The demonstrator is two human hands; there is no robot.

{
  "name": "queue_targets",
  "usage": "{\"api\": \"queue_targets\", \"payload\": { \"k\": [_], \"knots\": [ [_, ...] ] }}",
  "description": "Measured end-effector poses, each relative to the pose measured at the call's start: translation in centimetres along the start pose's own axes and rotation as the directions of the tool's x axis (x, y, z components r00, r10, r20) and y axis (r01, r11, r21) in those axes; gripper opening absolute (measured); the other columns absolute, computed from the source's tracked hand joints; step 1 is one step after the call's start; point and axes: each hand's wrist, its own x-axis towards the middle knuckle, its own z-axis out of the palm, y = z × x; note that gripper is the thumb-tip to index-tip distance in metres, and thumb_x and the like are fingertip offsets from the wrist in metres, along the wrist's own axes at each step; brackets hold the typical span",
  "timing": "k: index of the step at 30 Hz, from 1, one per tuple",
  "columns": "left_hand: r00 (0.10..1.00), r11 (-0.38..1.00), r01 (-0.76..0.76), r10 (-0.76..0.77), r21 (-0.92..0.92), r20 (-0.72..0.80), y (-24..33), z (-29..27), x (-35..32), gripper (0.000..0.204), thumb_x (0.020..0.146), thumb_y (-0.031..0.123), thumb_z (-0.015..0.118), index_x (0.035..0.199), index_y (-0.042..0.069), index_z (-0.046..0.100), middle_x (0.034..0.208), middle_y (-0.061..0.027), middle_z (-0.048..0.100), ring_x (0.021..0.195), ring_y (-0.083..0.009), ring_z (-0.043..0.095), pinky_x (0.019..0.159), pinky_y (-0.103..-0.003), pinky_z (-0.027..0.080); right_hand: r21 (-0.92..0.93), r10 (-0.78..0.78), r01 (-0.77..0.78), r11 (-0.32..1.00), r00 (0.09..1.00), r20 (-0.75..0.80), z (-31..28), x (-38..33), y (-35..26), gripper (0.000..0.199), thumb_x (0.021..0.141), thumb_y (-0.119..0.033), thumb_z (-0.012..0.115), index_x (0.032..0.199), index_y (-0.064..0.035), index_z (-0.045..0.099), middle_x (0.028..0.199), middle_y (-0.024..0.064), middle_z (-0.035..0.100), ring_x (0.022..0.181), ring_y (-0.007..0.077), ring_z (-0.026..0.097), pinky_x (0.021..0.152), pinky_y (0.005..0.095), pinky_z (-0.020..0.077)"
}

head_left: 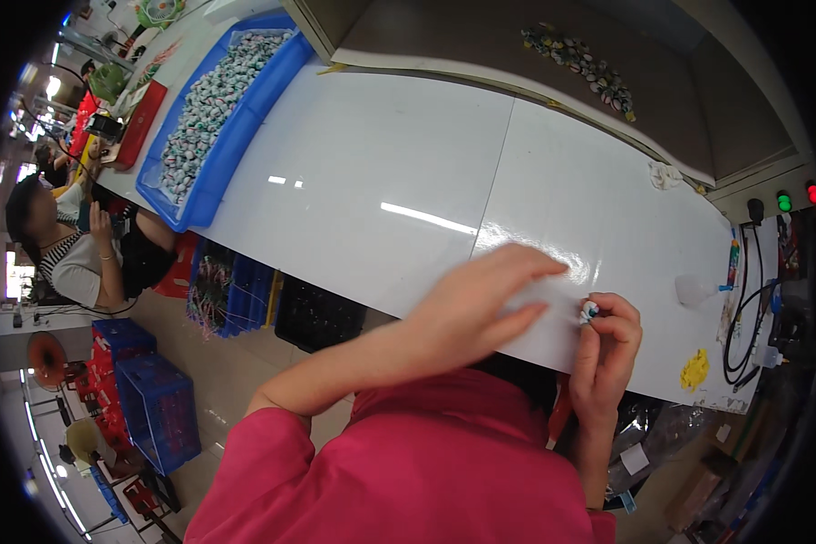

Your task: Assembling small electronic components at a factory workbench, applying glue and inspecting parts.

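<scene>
My right hand (607,349) pinches a small round white-and-green piece (590,311) between thumb and fingers, just above the near edge of the white table (381,172). To its left is my left hand (476,304), slightly blurred, with thumb and fingers apart and nothing between them. A blue tray (236,154) at the far left of the table holds a heap of similar small white-and-green pieces.
An open-fronted grey cabinet (444,41) stands along the back, with a row of small pieces (580,68) inside. Yellow bits (694,370) lie at the right, near a black cable (730,363). Another person (82,236) sits at the left. Blue crates (159,408) stand on the floor.
</scene>
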Motion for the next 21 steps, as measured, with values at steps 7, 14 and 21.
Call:
{"api": "queue_targets", "payload": {
  "k": [7, 14, 21],
  "knots": [
    [0.993, 0.918, -0.107, 0.118, 0.383, -0.004, -1.1, -0.4, 6.8, 0.025, 0.085, 0.003, 0.058, 0.11, 0.003, 0.061, 0.108, -0.0107, 0.062, 0.099, -0.0248, 0.06, 0.084, -0.033, 0.047, 0.139, -0.043, 0.047, 0.989, 0.998, -0.035, -2.4, 0.3, 2.4, 0.019, 0.083, 0.009, 0.055, 0.096, -0.002, 0.048, 0.109, 0.0159, 0.053, 0.091, 0.0234, 0.055, 0.081, 0.03, 0.0464],
    [0.891, 0.833, -0.438, 0.453, 0.338, 0.04, -4.4, 9.8, 18.5, 0.026, 0.083, 0.014, 0.06, 0.106, 0.004, 0.062, 0.11, -0.013, 0.059, 0.103, -0.0316, 0.055, 0.088, -0.039, 0.045, 0.238, 0.02, 0.013, 0.971, 0.99, -0.139, -3.0, -0.5, 2.5, 0.017, 0.086, 0.008, 0.052, 0.098, -0.0015, 0.046, 0.111, 0.0155, 0.052, 0.095, 0.0208, 0.053, 0.087, 0.0311, 0.0436],
    [0.941, 0.851, -0.338, 0.311, 0.402, 0.134, -6.7, 10.2, 19.5, 0.018, 0.084, 0.015, 0.06, 0.095, 0.002, 0.064, 0.09, -0.0132, 0.061, 0.082, -0.0299, 0.06, 0.074, -0.039, 0.048, 0.297, 0.001, 0.043, 0.954, 0.989, -0.146, -2.9, -0.6, 4.1, 0.017, 0.086, 0.006, 0.054, 0.099, -0.0014, 0.046, 0.113, 0.0156, 0.051, 0.096, 0.0203, 0.052, 0.087, 0.0305, 0.0435]
  ]
}}
